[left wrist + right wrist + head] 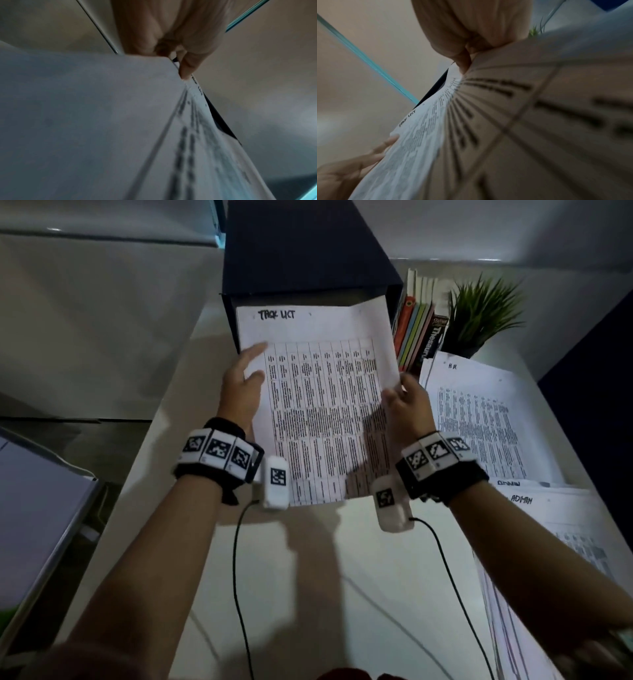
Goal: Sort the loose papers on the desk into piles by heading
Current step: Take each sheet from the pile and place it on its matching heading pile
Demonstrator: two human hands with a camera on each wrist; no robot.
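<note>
I hold a printed sheet headed "TASK LIST" (322, 405) up above the white desk (342, 570), in front of a dark box. My left hand (245, 378) grips its left edge, thumb on the printed face. My right hand (406, 398) pinches its right edge. In the left wrist view the sheet (85, 121) fills the frame below my left hand's fingers (186, 67). The right wrist view shows the sheet (505, 128) close up, with my right hand's thumb (462, 59) on it. A pile headed "H.R." (486, 419) and a pile headed "ADMIN" (565, 525) lie at the right.
A dark box (305, 258) stands at the back of the desk. Upright books (419, 326) and a potted plant (479, 316) stand to its right. More papers (513, 611) spread along the right edge. Two cables (239, 577) cross the desk near me.
</note>
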